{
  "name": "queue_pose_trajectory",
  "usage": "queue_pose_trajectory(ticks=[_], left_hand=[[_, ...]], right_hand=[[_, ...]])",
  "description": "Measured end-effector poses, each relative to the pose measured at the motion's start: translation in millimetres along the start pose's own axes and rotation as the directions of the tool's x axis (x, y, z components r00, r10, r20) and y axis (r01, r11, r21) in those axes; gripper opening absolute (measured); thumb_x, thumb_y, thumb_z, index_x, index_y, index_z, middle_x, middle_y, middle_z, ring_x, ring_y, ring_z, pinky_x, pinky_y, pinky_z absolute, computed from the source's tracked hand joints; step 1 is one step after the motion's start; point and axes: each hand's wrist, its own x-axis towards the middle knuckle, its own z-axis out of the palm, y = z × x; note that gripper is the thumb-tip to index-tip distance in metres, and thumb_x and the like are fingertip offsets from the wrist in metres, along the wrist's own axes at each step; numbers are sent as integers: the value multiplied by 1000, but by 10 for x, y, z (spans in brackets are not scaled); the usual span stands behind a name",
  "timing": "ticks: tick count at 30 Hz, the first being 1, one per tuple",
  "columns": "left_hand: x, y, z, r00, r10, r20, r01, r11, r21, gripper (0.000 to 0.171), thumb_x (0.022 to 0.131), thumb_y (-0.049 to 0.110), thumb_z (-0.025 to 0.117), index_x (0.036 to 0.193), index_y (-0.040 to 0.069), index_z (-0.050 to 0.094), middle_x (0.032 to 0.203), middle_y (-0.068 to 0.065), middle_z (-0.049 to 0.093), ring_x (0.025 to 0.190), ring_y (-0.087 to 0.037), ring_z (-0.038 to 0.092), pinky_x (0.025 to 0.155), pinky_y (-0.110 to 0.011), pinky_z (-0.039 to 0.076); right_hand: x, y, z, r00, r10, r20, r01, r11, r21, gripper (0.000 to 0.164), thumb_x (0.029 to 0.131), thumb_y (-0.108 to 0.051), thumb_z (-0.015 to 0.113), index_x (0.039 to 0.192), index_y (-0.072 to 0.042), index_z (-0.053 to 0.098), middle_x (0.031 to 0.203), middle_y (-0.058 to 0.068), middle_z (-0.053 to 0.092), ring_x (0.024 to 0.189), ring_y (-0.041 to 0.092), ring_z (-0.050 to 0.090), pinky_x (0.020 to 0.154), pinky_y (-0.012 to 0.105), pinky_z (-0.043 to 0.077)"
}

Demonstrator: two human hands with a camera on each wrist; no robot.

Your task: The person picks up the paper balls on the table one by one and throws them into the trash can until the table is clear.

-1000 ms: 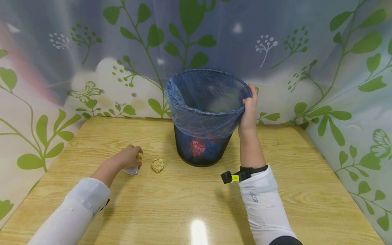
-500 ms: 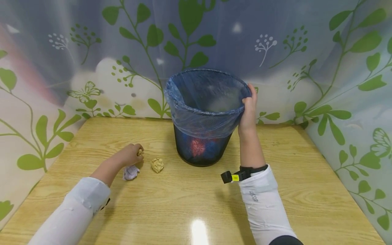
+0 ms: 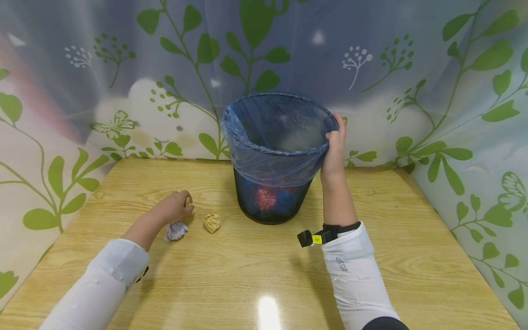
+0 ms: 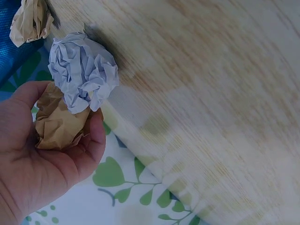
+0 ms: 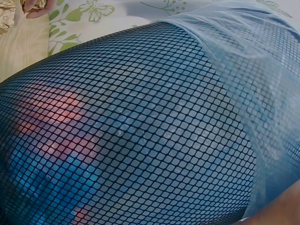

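My left hand [image 3: 172, 207] curls its fingers and thumb around a crumpled yellow-brown paper ball [image 4: 58, 119], mostly hidden by the hand in the head view. Close by on the table lies a crumpled pale lavender paper ball [image 3: 176, 230], overlapping the held one in the left wrist view. Another crumpled yellow paper ball [image 3: 212, 222] sits between that hand and the bin. With my right hand [image 3: 335, 153] I grip the right rim of a black mesh wastebasket [image 3: 237, 183], which stands tilted slightly toward that hand. A blue plastic liner [image 3: 276, 167] folds over its rim.
Red and blue contents [image 5: 51, 117] show through the mesh low in the wastebasket. Everything rests on a wood-grain table [image 3: 231, 275]. A leaf-patterned curtain [image 3: 165, 55] rises along the back and both sides.
My left hand has shifted slightly up from the lavender paper ball, which now shows more fully, with the yellow-brown ball in its fingers. The right hand and wastebasket stay put.
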Motion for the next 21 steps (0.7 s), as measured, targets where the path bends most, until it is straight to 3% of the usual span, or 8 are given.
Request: queue_pose_trajectory(ticks=[10, 17, 21], left_hand=[[24, 16, -42, 995, 31, -98, -38, 997, -71, 15, 95, 11, 48, 101, -3, 49, 73, -8, 47, 63, -18, 43, 59, -30, 39], [43, 37, -67, 993, 7, -122, -18, 996, -88, 14, 94, 12, 48, 100, -1, 48, 82, -12, 48, 70, -21, 46, 63, -32, 42], [58, 55, -91, 985, 7, -171, -21, 997, -80, 14, 92, 12, 49, 99, -1, 49, 81, -11, 48, 71, -22, 46, 64, -34, 42]], right_hand=[[9, -2, -4, 1000, 6, -3, -6, 1000, 3, 66, 88, -19, 28, 153, -18, 17, 158, 6, 17, 137, 22, 31, 112, 38, 24], [6, -4, -3, 1000, 4, -2, -4, 1000, 7, 67, 87, -19, 28, 153, -18, 17, 157, 7, 18, 137, 23, 30, 112, 38, 24], [0, 1, -4, 1000, 13, -4, -13, 1000, -9, 67, 88, -20, 28, 153, -18, 17, 158, 6, 16, 138, 22, 30, 113, 39, 24]])
